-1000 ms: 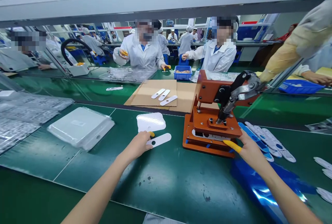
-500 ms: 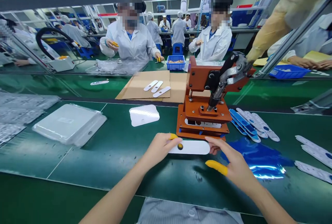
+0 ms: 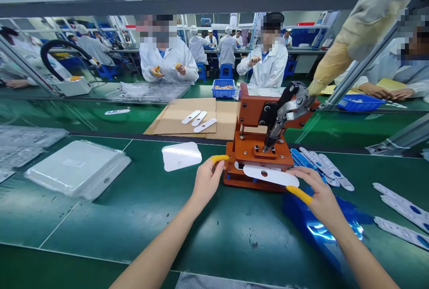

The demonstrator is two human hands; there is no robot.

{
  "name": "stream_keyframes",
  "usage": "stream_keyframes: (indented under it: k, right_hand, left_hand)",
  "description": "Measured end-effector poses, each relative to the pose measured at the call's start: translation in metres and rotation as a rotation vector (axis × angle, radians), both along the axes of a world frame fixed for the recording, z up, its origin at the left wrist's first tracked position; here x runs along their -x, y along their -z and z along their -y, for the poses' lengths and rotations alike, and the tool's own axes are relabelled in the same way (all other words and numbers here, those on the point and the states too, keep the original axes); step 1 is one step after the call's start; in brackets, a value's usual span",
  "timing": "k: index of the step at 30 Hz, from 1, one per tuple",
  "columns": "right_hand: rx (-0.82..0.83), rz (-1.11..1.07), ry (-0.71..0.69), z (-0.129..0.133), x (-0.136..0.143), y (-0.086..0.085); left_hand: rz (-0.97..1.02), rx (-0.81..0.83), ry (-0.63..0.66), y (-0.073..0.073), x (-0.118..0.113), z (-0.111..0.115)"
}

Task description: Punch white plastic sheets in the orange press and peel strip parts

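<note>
In my right hand (image 3: pixel 317 190) the white rounded strip with a round hole (image 3: pixel 273 176) is pinched at its right end, thumb below and fingers above. The strip is tilted, in front of the orange-brown hand press (image 3: pixel 263 148). My left hand (image 3: pixel 208 181), a yellow cot on its index finger, is at the press's left side with thumb and index apart. Nothing shows between them; whether the fingertip touches the press I cannot tell. Part of another pale piece (image 3: pixel 238 165) shows inside the press, mostly hidden behind the strip.
Blue strips (image 3: pixel 298 159) and white printed strips (image 3: pixel 330 166) lie right of the press, near blue film (image 3: pixel 321 231). More strips (image 3: pixel 402 231) lie far right. A white sheet (image 3: pixel 182 156), a wrapped stack (image 3: pixel 78 166) and cardboard (image 3: pixel 167 121) with strips are left. Co-workers sit opposite.
The white strip has moved up and to the right, toward the press, in my right hand. My left hand has let go of its left end and moved to the press's left side.
</note>
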State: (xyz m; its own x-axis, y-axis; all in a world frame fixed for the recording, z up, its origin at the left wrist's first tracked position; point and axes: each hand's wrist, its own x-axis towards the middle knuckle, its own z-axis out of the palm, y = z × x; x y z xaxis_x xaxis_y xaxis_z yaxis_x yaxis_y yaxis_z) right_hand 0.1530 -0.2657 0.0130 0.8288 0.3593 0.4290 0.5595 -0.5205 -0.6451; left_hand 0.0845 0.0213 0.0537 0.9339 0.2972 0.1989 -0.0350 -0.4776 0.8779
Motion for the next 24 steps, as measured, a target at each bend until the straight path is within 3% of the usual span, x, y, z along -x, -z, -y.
stream_keyframes:
  k: [6,17,24]
  right_hand:
    - [0.061,0.026,-0.029,-0.021,-0.033,0.001]
    - [0.126,0.023,-0.036,-0.023,-0.040,-0.003]
    - [0.066,0.073,-0.042,-0.023,-0.035,-0.001]
  left_hand:
    - [0.126,-0.217,0.099,0.017,-0.004,-0.002]
    - [0.209,-0.234,0.136,0.028,-0.007,-0.001]
    - [0.292,-0.573,0.174,0.032,-0.010,-0.001]
